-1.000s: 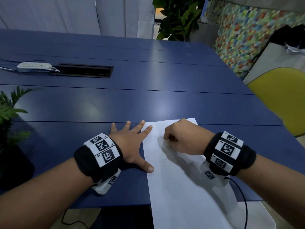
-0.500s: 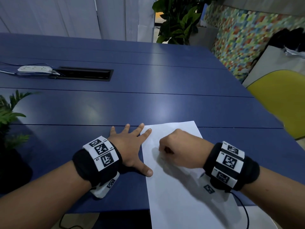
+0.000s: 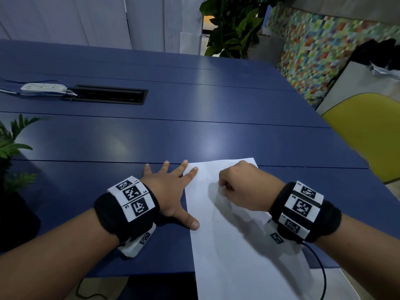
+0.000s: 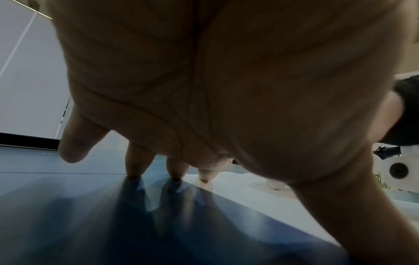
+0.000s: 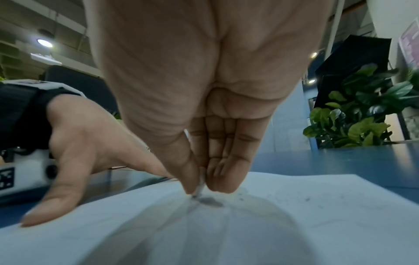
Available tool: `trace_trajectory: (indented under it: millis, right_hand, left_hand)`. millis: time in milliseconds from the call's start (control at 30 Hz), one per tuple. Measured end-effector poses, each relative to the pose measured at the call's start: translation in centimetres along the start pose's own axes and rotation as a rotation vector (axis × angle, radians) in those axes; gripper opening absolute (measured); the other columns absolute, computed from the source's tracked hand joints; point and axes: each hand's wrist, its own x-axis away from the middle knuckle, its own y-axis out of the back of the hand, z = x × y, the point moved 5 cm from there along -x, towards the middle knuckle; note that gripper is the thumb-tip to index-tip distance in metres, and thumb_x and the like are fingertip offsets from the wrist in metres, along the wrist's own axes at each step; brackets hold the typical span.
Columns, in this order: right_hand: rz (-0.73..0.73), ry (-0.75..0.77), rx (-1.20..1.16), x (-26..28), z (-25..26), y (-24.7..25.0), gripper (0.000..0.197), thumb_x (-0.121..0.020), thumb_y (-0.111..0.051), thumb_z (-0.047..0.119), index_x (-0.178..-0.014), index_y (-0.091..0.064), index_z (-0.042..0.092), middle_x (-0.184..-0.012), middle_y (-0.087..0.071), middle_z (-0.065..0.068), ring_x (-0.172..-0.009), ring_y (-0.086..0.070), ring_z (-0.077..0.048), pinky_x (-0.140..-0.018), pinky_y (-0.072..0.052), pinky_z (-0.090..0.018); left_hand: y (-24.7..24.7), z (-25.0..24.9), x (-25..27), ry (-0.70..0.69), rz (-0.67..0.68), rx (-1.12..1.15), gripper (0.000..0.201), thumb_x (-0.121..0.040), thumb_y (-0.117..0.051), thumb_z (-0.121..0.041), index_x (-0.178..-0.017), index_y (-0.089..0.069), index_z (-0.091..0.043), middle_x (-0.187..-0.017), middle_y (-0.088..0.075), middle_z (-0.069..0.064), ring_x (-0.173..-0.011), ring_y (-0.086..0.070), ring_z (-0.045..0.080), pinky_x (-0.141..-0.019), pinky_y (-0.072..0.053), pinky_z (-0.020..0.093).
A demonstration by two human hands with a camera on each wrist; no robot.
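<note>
A white sheet of paper (image 3: 227, 245) lies on the blue table (image 3: 194, 131) and overhangs its near edge. My left hand (image 3: 171, 187) lies flat with its fingers spread; the forefinger and thumb press the sheet's left edge, the rest rest on the table. My right hand (image 3: 240, 187) is curled over the upper part of the sheet. In the right wrist view its thumb and fingers (image 5: 223, 181) pinch a small pale stub (image 5: 200, 188) whose tip touches the paper (image 5: 249, 229) beside a dark grey smudge (image 5: 211, 201). What the stub is I cannot tell.
A white power strip (image 3: 43, 87) and a black cable hatch (image 3: 108, 96) sit at the far left of the table. A potted plant (image 3: 13, 148) stands at the left edge, a yellow chair (image 3: 368, 135) at the right, a large leafy plant (image 3: 229, 24) beyond the far edge.
The right hand has slid a little towards me on the sheet and then back away, still pinching the stub. The left hand has stayed flat on the paper's edge.
</note>
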Motion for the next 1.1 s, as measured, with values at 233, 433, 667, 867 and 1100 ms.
trace_trajectory:
  millis: [233,433,667,867,1100]
  right_hand:
    - [0.039,0.017,0.006,0.3,0.9,0.0,0.025,-0.085,-0.047,0.027,-0.091,-0.07,0.019,-0.082,-0.07,0.0,-0.081,-0.065,-0.027,-0.074,-0.058,-0.041]
    - [0.063,0.08,-0.056,1.1,2.4,-0.9,0.02,-0.087,-0.053,0.023,-0.095,-0.072,0.023,-0.083,-0.071,0.005,-0.081,-0.065,-0.022,-0.075,-0.057,-0.038]
    - [0.007,-0.004,-0.012,0.4,0.6,-0.1,0.016,-0.091,-0.055,0.024,-0.091,-0.07,0.021,-0.082,-0.069,0.003,-0.084,-0.065,-0.023,-0.075,-0.058,-0.041]
    - [0.043,0.001,-0.002,0.4,1.0,0.0,0.017,-0.09,-0.058,0.02,-0.096,-0.073,0.019,-0.086,-0.072,0.002,-0.089,-0.065,-0.024,-0.077,-0.056,-0.036]
    - [0.061,0.131,0.05,0.2,3.7,-0.7,0.018,-0.091,-0.054,0.021,-0.092,-0.071,0.017,-0.083,-0.072,-0.003,-0.079,-0.065,-0.028,-0.073,-0.057,-0.042]
  left_hand:
    - [0.1,0.0,0.1,-0.009,0.0,0.002,0.153,-0.048,-0.059,-0.105,-0.158,0.028,-0.043,-0.168,0.033,-0.013,-0.159,0.017,0.039,-0.119,0.0,0.078]
    - [0.1,-0.1,0.3,-0.011,0.003,0.002,0.153,-0.049,-0.06,-0.104,-0.158,0.027,-0.043,-0.168,0.033,-0.014,-0.159,0.017,0.039,-0.119,0.0,0.078]
    - [0.1,-0.1,0.2,-0.007,0.012,-0.003,0.154,-0.048,-0.059,-0.105,-0.158,0.027,-0.042,-0.168,0.034,-0.013,-0.159,0.017,0.04,-0.118,0.001,0.079]
    - [0.3,-0.2,0.5,-0.003,0.027,-0.01,0.152,-0.05,-0.059,-0.105,-0.159,0.027,-0.042,-0.168,0.034,-0.013,-0.159,0.017,0.04,-0.118,0.0,0.079]
    - [0.3,-0.4,0.6,-0.003,0.026,-0.016,0.151,-0.052,-0.06,-0.104,-0.159,0.028,-0.042,-0.168,0.034,-0.012,-0.159,0.016,0.041,-0.118,0.0,0.079]
